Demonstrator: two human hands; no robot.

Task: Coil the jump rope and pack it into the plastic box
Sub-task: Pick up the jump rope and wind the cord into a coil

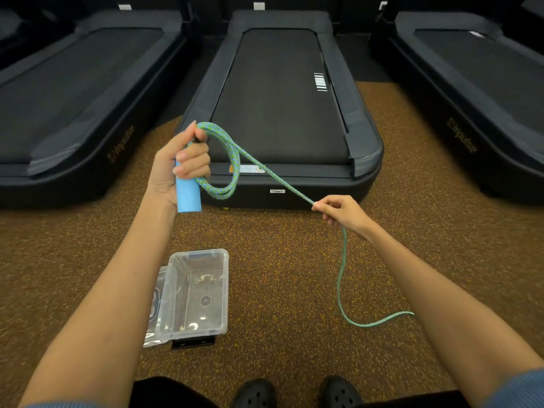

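Seen from above, looking down past two bare forearms to a speckled brown floor (279, 275). Left hand (179, 166) raised, clenched around a blue foam handle (188, 192) together with a few loops of green-and-blue rope (226, 160), likely gathered there so the coil keeps its shape. Right hand (338, 212) lower and to the side, pinching the rope between fingertips, apparently drawing it taut to feed the next loop. Slack trailing from that hand down to the floor, curving away beneath the right forearm; far end and second handle hidden. Clear box (197, 293) sitting open and empty on the floor below the left forearm, near enough for packing. Lid (156, 304) seemingly lying beside it, partly covered and hard to make out. Black treadmills (279, 98) ahead, tops cut off. Coiling judged barely begun.
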